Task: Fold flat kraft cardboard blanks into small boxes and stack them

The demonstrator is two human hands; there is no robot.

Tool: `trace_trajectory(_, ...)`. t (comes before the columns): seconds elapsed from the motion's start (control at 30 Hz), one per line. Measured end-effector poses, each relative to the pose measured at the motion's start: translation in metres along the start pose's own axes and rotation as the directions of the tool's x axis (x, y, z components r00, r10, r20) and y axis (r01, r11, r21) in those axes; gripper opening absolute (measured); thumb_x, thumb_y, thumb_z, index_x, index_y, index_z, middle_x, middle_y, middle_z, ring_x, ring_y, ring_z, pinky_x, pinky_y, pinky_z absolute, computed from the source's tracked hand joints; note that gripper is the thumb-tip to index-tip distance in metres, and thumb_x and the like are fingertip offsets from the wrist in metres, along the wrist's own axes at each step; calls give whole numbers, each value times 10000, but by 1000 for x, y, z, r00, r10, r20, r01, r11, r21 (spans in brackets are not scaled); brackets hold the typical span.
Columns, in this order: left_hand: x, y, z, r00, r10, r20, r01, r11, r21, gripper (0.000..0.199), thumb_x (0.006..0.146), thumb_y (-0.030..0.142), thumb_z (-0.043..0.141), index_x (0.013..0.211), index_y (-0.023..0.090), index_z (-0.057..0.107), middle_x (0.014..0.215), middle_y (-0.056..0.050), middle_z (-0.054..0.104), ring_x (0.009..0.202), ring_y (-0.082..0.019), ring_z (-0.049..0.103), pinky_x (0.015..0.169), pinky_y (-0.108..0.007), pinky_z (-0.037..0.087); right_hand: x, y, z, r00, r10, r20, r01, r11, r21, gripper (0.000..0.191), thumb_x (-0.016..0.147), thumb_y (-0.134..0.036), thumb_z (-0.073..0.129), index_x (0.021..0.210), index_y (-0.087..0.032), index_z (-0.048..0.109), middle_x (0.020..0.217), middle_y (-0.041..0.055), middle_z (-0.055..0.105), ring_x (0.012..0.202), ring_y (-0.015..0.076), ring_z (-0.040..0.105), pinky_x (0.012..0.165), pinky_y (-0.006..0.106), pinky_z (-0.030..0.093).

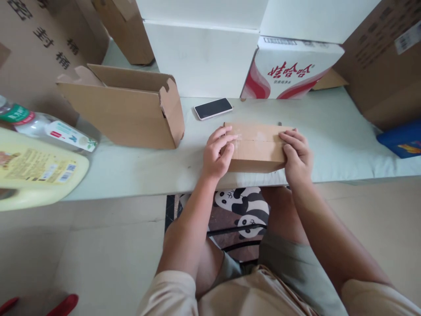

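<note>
A small brown cardboard box (256, 151) rests near the front edge of the cloth-covered surface (154, 173), its top flaps meeting along a middle seam. My left hand (217, 153) grips its left end, fingers curled over the top. At the right end, my right hand (298, 153) holds it the same way. Behind the box lies a phone (213, 108) with a dark screen. To the left stands an open cardboard box (131, 112) with its flaps up; its inside is mostly hidden.
White boxes (200, 57) and a red-and-white printed carton (289, 70) are stacked at the back. A clear bottle (55, 129) and a pale yellow jug (42, 166) are at the left. A blue package (403, 138) sits far right. Large cartons (388, 61) flank the sides.
</note>
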State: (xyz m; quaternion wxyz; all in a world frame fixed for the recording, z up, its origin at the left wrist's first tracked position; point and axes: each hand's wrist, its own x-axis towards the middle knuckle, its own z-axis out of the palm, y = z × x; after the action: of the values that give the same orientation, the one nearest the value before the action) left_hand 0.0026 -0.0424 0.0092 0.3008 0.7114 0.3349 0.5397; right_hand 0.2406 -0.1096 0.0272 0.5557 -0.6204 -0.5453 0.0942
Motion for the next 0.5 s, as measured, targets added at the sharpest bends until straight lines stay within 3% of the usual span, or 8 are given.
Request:
trace_trajectory(0.13, 3, -7, -9, 991, -98, -88, 90, 992, -88, 259, 966, 311, 556, 1081, 253, 781, 1389, -61, 690, 1334, -253, 619, 1147, -480, 500, -19, 10, -10, 998, 67, -20, -63, 983, 170, 464, 958, -387, 463, 1411, -372, 564, 1570, 11, 500, 1494, 249, 465, 1258, 564, 342)
trace_trajectory(0.23, 7, -26, -27, 952, -237, -193, 196, 958, -209, 258, 928, 316, 563, 1039, 273, 793, 1371, -21, 711, 1351, -257, 612, 1183, -489, 465, -36, 22, -9, 986, 167, -3, -161, 956, 247, 495, 971, -422, 431, 1461, -369, 471, 1585, 48, 484, 1477, 246, 493, 1223, 567, 391)
trace_trajectory(0.37, 6, -53, -46, 888, -410, -207, 324, 878, -351, 302, 913, 375, 529, 1060, 280, 775, 1359, -20, 717, 1353, -266, 611, 1160, -479, 486, -49, 19, 5, 931, 191, 310, -278, 923, 265, 546, 998, -561, 365, 1464, -308, 492, 1560, 108, 537, 1463, 269, 517, 1199, 572, 418)
trace_trajectory(0.43, 2, -59, -44, 871, -471, -136, 395, 839, -375, 330, 918, 429, 517, 1110, 289, 745, 1307, -25, 736, 1305, -263, 642, 1083, -455, 545, -49, 6, 11, 901, 119, 418, -233, 944, 234, 599, 1008, -584, 370, 1538, -312, 432, 1631, 102, 464, 1523, 270, 441, 1230, 573, 378)
trace_trajectory(0.5, -2, -60, -36, 842, -537, -49, 476, 783, -401, 375, 937, 495, 495, 1163, 290, 714, 1253, -33, 753, 1233, -253, 677, 983, -420, 595, -47, -13, 12, 894, 31, 447, -116, 979, 166, 639, 1016, -576, 404, 1602, -324, 358, 1687, 82, 383, 1580, 265, 341, 1278, 574, 298)
